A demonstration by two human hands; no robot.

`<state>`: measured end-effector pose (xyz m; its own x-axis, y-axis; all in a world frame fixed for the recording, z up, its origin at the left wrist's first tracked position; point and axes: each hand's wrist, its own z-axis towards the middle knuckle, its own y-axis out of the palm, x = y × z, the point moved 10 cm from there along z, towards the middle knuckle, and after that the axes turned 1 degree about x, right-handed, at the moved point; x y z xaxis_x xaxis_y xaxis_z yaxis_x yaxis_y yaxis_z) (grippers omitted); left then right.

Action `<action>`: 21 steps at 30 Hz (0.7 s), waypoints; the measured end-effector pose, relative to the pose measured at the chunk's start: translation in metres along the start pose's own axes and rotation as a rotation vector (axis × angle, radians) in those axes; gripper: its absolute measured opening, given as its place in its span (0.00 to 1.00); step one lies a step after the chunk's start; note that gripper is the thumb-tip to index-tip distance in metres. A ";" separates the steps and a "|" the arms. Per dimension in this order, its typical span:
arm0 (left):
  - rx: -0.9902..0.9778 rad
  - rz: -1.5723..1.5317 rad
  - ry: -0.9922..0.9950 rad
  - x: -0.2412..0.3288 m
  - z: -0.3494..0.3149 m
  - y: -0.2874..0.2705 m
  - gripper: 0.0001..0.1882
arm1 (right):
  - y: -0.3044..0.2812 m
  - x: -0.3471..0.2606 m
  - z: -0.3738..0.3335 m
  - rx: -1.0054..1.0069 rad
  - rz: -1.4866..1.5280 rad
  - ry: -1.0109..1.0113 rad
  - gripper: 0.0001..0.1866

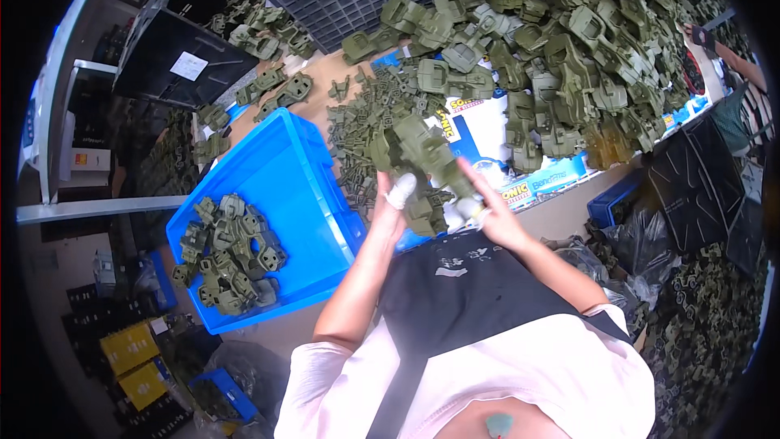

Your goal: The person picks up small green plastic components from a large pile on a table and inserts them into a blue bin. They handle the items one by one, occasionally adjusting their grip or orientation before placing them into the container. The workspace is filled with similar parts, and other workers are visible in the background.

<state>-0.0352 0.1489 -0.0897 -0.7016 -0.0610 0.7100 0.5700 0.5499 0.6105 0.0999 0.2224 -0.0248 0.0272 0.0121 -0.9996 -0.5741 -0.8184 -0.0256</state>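
Above the table edge, my left hand [392, 205] and my right hand [492, 207] hold an olive-green plastic toy vehicle body [421, 146] between them. Motion smears it slightly, and its lower end hides some fingertips. White wrapping covers a finger or thumb on each hand. Just beyond my left hand lies a heap of small olive-green plastic parts [357, 126]. To the right and far side, a big pile of larger vehicle bodies [569, 57] covers the table.
A blue tray [313, 195] stands left of my left arm, with several joined green vehicle pieces [231, 256] in its near corner. A dark grey crate [357, 0] stands at the back. Plastic bags [646, 256] and black crates [699, 187] are at the right. Another person's arm [735, 61] shows at far right.
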 end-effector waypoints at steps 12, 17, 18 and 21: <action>0.067 0.175 0.156 0.010 -0.008 0.041 0.43 | 0.004 -0.023 -0.018 -0.018 -0.423 0.021 0.39; 0.149 0.119 0.107 0.001 -0.013 0.019 0.40 | 0.015 -0.026 -0.023 -0.086 -0.459 0.065 0.39; 0.180 0.156 0.134 0.004 -0.012 0.019 0.37 | 0.014 -0.029 -0.022 -0.095 -0.448 0.053 0.38; 0.298 0.278 0.162 0.008 -0.023 0.002 0.27 | 0.023 -0.030 -0.025 -0.151 -0.337 -0.138 0.34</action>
<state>-0.0300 0.1300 -0.0748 -0.4493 0.0061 0.8934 0.5626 0.7787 0.2776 0.1061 0.1884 0.0048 0.0776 0.3635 -0.9284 -0.4246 -0.8305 -0.3606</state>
